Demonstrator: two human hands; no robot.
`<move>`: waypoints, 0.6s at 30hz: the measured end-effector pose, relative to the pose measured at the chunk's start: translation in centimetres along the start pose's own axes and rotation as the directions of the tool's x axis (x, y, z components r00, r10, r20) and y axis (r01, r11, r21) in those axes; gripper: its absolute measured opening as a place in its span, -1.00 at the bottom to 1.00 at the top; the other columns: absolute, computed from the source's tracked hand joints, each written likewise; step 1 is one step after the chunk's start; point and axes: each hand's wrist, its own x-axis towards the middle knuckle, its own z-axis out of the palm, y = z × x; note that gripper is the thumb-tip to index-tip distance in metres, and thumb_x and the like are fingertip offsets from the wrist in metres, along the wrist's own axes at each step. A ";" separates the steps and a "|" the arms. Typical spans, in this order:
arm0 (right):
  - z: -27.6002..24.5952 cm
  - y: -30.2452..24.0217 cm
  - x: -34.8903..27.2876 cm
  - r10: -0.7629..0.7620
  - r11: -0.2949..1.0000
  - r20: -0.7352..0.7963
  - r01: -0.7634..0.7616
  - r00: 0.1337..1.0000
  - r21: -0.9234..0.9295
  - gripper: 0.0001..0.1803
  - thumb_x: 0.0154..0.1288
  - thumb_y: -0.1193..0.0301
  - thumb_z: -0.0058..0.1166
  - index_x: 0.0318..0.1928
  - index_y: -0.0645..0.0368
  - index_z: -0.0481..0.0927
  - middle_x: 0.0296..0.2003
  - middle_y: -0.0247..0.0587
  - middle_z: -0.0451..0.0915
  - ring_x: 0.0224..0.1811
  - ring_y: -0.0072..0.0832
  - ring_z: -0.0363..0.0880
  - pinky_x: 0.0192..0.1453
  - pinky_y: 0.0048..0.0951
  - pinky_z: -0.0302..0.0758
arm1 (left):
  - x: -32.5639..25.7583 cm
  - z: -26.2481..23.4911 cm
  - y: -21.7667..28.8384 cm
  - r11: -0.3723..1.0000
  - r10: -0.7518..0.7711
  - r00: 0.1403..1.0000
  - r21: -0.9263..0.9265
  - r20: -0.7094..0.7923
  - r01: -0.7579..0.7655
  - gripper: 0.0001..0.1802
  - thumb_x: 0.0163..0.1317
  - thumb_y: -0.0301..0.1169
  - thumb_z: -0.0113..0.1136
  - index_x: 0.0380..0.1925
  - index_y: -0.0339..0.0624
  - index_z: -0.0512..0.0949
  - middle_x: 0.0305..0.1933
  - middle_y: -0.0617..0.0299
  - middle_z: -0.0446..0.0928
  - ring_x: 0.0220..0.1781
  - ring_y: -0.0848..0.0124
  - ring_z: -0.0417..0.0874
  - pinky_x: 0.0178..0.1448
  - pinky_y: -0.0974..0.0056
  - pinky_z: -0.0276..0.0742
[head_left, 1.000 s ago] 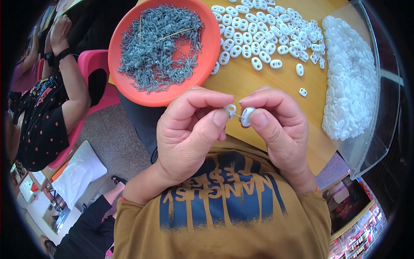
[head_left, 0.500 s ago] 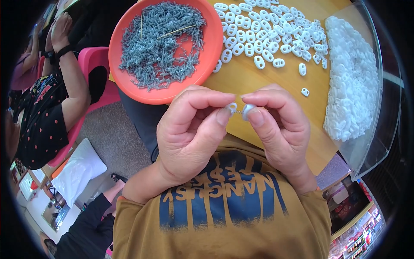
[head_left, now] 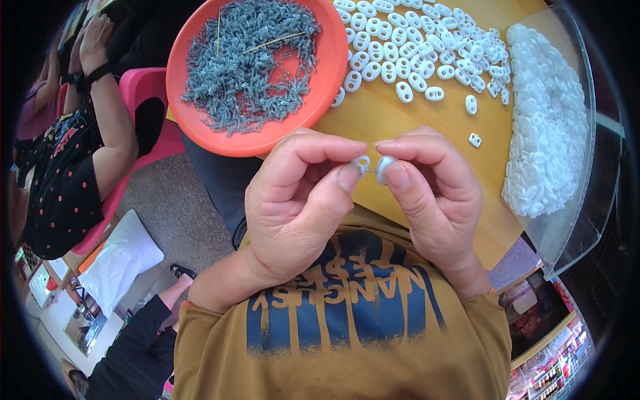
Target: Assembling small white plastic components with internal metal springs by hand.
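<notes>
head view: left hand (head_left: 293, 200) pinching a small white oval piece (head_left: 361, 163) between thumb and forefinger, right hand (head_left: 430, 193) gripping a second white piece (head_left: 385, 167) the same way, both raised close in front of the chest, near edge of the wooden table (head_left: 400, 127). pieces almost touching, a thin spring seemingly bridging the gap, too small to tell for sure. probably mid-assembly, joining the two halves; next likely needs squaring them up and pressing together. far left, orange bowl (head_left: 320, 87) heaped with grey springs (head_left: 247, 60); far right, loose white pieces (head_left: 420, 60) scattered, then a white heap (head_left: 547, 127) at the right edge.
</notes>
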 end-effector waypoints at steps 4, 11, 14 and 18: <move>0.0 0.0 0.1 -0.053 0.996 -0.011 0.052 0.999 -0.078 -0.86 0.11 0.57 0.07 -0.27 0.29 0.50 -0.41 -0.20 0.51 -0.42 -0.47 0.47 -0.34 -0.55 0.40 | -0.1 0.3 0.1 0.998 -0.059 0.998 -0.012 -0.036 0.059 -0.84 0.16 -0.62 -0.02 -0.23 -0.34 0.41 -0.37 0.30 0.39 -0.48 0.65 0.38 -0.41 0.58 0.30; 0.0 -0.1 0.0 -0.095 0.990 0.017 0.096 0.995 -0.107 -0.85 0.11 0.58 0.06 -0.25 0.31 0.50 -0.43 -0.21 0.51 -0.43 -0.49 0.48 -0.34 -0.58 0.39 | -0.3 0.5 0.0 0.990 -0.123 0.991 -0.072 -0.056 0.118 -0.83 0.17 -0.60 0.00 -0.21 -0.32 0.42 -0.37 0.34 0.46 -0.48 0.73 0.40 -0.43 0.63 0.34; 0.1 -0.3 -0.2 0.045 0.999 -0.007 -0.045 0.999 0.023 -0.84 0.13 0.57 0.04 -0.23 0.31 0.50 -0.41 -0.23 0.51 -0.40 -0.55 0.47 -0.29 -0.60 0.39 | -0.3 0.5 0.0 0.987 -0.136 0.989 -0.091 -0.055 0.131 -0.83 0.17 -0.59 0.01 -0.22 -0.32 0.42 -0.38 0.34 0.46 -0.50 0.73 0.40 -0.44 0.63 0.35; 0.3 -0.6 -0.2 0.145 0.975 0.005 -0.144 0.989 0.169 -0.84 0.15 0.56 0.05 -0.22 0.31 0.50 -0.37 -0.27 0.52 -0.32 -0.61 0.46 -0.23 -0.63 0.37 | -0.4 0.4 0.2 0.988 -0.133 0.990 -0.085 -0.050 0.128 -0.84 0.16 -0.59 0.02 -0.22 -0.32 0.42 -0.39 0.34 0.46 -0.51 0.73 0.41 -0.45 0.64 0.35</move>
